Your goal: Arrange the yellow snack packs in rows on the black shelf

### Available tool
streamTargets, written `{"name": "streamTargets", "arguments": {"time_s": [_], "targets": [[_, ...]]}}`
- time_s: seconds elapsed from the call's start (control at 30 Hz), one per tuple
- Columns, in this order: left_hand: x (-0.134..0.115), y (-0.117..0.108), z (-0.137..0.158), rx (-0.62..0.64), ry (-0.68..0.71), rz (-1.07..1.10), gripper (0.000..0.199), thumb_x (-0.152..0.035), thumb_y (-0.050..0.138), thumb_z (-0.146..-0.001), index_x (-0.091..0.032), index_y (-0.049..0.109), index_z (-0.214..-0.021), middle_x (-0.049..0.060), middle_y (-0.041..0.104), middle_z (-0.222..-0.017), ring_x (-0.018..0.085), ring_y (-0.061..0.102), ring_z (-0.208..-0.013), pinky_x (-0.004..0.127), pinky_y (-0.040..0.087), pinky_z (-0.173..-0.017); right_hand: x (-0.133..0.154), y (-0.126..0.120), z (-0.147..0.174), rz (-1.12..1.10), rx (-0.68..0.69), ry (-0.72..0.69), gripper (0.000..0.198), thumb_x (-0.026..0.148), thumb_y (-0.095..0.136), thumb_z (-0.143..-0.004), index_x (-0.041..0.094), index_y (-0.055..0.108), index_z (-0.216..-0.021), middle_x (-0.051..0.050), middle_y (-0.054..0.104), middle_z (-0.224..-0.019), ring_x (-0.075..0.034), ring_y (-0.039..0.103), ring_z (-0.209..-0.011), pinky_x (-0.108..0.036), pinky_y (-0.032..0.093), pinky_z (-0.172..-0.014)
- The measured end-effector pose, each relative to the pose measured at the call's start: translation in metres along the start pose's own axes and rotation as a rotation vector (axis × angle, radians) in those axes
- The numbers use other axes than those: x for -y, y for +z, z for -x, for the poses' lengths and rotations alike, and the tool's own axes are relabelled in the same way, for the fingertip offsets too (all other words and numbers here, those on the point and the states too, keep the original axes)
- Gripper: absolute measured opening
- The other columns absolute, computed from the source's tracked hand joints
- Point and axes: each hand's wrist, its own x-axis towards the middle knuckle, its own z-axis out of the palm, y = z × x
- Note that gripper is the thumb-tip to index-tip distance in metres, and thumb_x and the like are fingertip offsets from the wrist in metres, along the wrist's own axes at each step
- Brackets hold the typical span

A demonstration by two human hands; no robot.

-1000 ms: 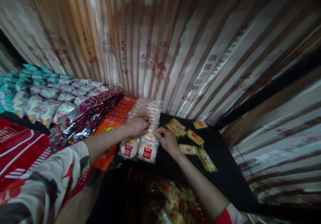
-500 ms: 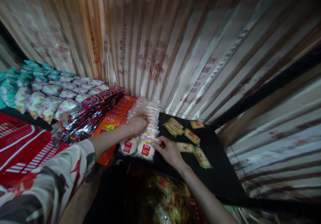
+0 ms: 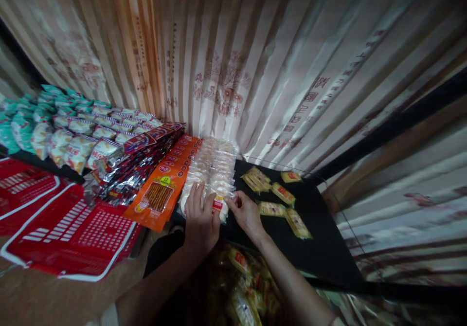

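Two rows of clear-wrapped white rice crackers [image 3: 223, 165] with red labels lie on the black shelf [image 3: 321, 253]. My left hand [image 3: 200, 216] rests on the front packets, its fingers apart and partly covering them. At the right row's front, my right hand [image 3: 248, 214] pinches the edge of a rice cracker packet [image 3: 218, 204] between thumb and fingers. To the right of that hand are several small yellow-wrapped packets [image 3: 272, 209], some overlapping. Flat against the crackers' left side is an orange snack bag [image 3: 160, 194] with brown sticks pictured on it.
A fanned pile of shiny dark red bags [image 3: 134, 163] lies left of the orange one, then rows of white and teal snack bags [image 3: 78, 151]. Red baskets [image 3: 87, 238] stand below at left. More yellow packets [image 3: 248, 287] fill the space under my arms. A pleated printed curtain [image 3: 226, 73] hangs behind.
My left hand has drawn back from the middle of the cracker rows to their front, and its fingers have spread. My right hand stays at the front packet's edge. The view has shifted slightly.
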Motion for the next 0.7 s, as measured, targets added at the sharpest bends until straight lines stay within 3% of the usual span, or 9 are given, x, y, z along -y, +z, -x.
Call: {"name": "streamTargets", "arguments": {"time_s": [0.1, 0.2, 0.37, 0.43, 0.53, 0.7], "targets": [[0.000, 0.012, 0.028, -0.021, -0.030, -0.018, 0.051, -0.026, 0.041, -0.085, -0.016, 0.032, -0.134, 0.016, 0.021, -0.148, 0.033, 0.008, -0.139, 0.056, 0.028, -0.105, -0.002, 0.005, 0.007, -0.042, -0.103, 0.049, 0.035, 0.050, 0.053, -0.077, 0.018, 0.056, -0.090, -0.004, 0.059, -0.077, -0.016, 0.055, -0.064, -0.028, 0.046, -0.061], [0.004, 0.020, 0.035, -0.039, -0.041, -0.050, 0.059, -0.031, 0.041, -0.086, -0.014, 0.023, -0.139, 0.018, 0.020, -0.149, 0.032, 0.006, -0.140, 0.056, 0.026, -0.106, -0.002, 0.014, 0.015, -0.117, -0.209, 0.056, 0.056, 0.052, 0.051, -0.078, 0.012, 0.047, -0.117, -0.015, 0.055, -0.107, -0.021, 0.057, -0.089, -0.033, 0.049, -0.076], [0.019, 0.035, 0.031, -0.172, -0.080, -0.134, 0.068, -0.041, 0.048, -0.084, -0.006, 0.028, -0.138, 0.024, 0.020, -0.147, 0.036, 0.009, -0.138, 0.054, 0.027, -0.106, 0.003, 0.039, 0.019, -0.262, -0.162, 0.118, 0.073, 0.054, 0.039, -0.083, 0.012, 0.023, -0.140, -0.017, 0.030, -0.143, -0.025, 0.032, -0.131, -0.042, 0.030, -0.106], [0.025, 0.043, 0.030, -0.212, -0.065, -0.154, 0.068, -0.042, 0.049, -0.084, -0.004, 0.030, -0.137, 0.026, 0.023, -0.146, 0.037, 0.013, -0.137, 0.053, 0.031, -0.104, 0.006, 0.050, 0.016, -0.300, -0.175, 0.122, 0.075, 0.054, 0.036, -0.085, 0.012, 0.016, -0.143, -0.016, 0.022, -0.148, -0.024, 0.023, -0.136, -0.043, 0.021, -0.110], [0.029, 0.056, 0.030, -0.241, -0.043, -0.178, 0.064, -0.039, 0.049, -0.085, -0.005, 0.032, -0.137, 0.025, 0.027, -0.144, 0.037, 0.016, -0.137, 0.053, 0.033, -0.103, 0.008, 0.062, 0.012, -0.312, -0.207, 0.125, 0.076, 0.055, 0.033, -0.085, 0.012, 0.010, -0.144, -0.016, 0.020, -0.149, -0.025, 0.023, -0.136, -0.044, 0.020, -0.110], [0.026, 0.064, 0.028, -0.272, -0.034, -0.199, 0.060, -0.031, 0.050, -0.085, -0.005, 0.034, -0.136, 0.026, 0.024, -0.145, 0.038, 0.015, -0.137, 0.054, 0.031, -0.103, 0.008, 0.070, 0.010, -0.202, -0.275, 0.117, 0.075, 0.055, 0.030, -0.085, 0.008, 0.019, -0.142, -0.019, 0.028, -0.145, -0.029, 0.028, -0.133, -0.047, 0.024, -0.106]]}}
